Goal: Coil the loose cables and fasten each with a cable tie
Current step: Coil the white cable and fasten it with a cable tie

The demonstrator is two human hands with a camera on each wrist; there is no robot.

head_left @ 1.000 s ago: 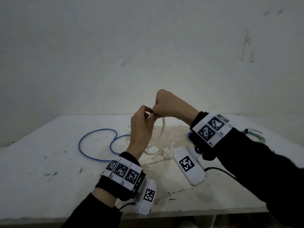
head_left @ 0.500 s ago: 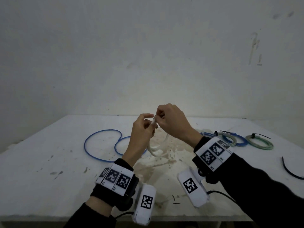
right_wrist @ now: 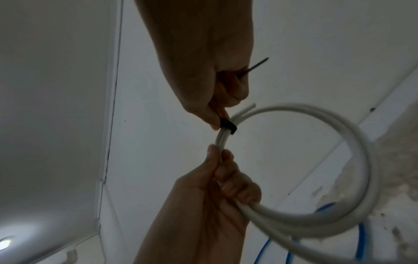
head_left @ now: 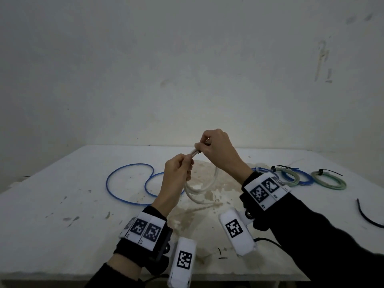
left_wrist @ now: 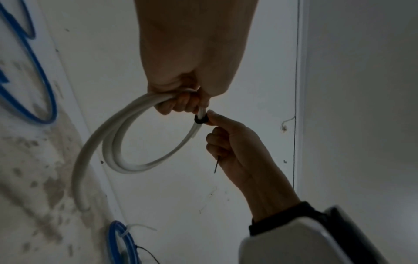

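Note:
A white cable [head_left: 200,189], coiled in a few loops, hangs above the table [head_left: 62,204]. My left hand [head_left: 182,165] grips the top of the coil [left_wrist: 108,142] in a fist [left_wrist: 181,103]. A black cable tie [left_wrist: 201,120] is looped round the strands just beside that fist. My right hand [head_left: 204,147] pinches the tie [right_wrist: 228,126] at its head, and the tie's thin tail [right_wrist: 257,64] sticks out past the curled fingers [right_wrist: 226,100]. One cut end of the cable [right_wrist: 248,107] pokes out beyond the tie.
A loose blue cable [head_left: 128,183] lies in two big loops at the left. At the right lie tied coils, blue [head_left: 299,177] and green [head_left: 330,181]. A spare black tie [head_left: 365,217] lies near the right edge. A brown stain [head_left: 207,206] marks the middle.
The hands have drawn slightly apart, and a short stretch of white cable now shows between them. The right hand sits a little higher than the left.

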